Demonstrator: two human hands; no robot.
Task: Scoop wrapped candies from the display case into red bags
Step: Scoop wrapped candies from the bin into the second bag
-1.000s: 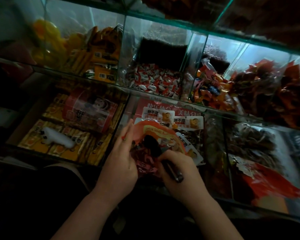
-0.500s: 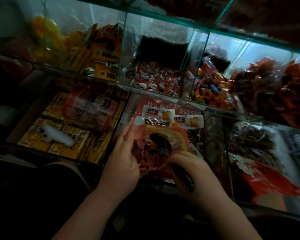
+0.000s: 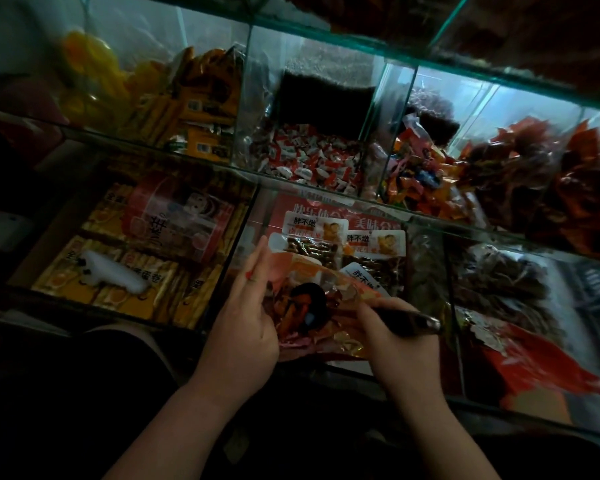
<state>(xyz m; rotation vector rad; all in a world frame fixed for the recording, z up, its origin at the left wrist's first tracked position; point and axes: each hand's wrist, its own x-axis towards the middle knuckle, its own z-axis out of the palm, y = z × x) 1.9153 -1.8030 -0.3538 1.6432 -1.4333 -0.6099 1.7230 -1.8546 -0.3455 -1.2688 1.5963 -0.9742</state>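
The red bag (image 3: 329, 271) was held open in front of the display case (image 3: 326, 194), above the near glass compartments. The left hand (image 3: 243, 327) held the bag at its left edge. Its fingers (image 3: 257, 261) lay almost straight along the plastic and pointed away from the person. How the thumb lay on the bag could not be seen clearly.

The right hand (image 3: 399, 341), at the right side of the bag, was closed firmly around the dark handle of the scoop (image 3: 413, 320). The end of the handle pointed to the right, away from the bag. The round dark bowl of the scoop was inside the mouth of the bag. Orange and brown wrapped candies (image 3: 291, 320) lay in the bag around and under the bowl.

Just behind the bag, clear packs with white labels (image 3: 326, 237) lay in a compartment. To the left of the bag were yellow boxes (image 3: 136, 292), with a white object (image 3: 111, 271) resting on top of them. Farther behind the bag, one row higher, a compartment held red-and-white candies (image 3: 309, 161). Mixed colourful candies (image 3: 420, 174) filled the compartment to their right, and orange packets (image 3: 194, 109) the one to their left. To the right of the bag, well apart from it, lay a red package (image 3: 534, 362).
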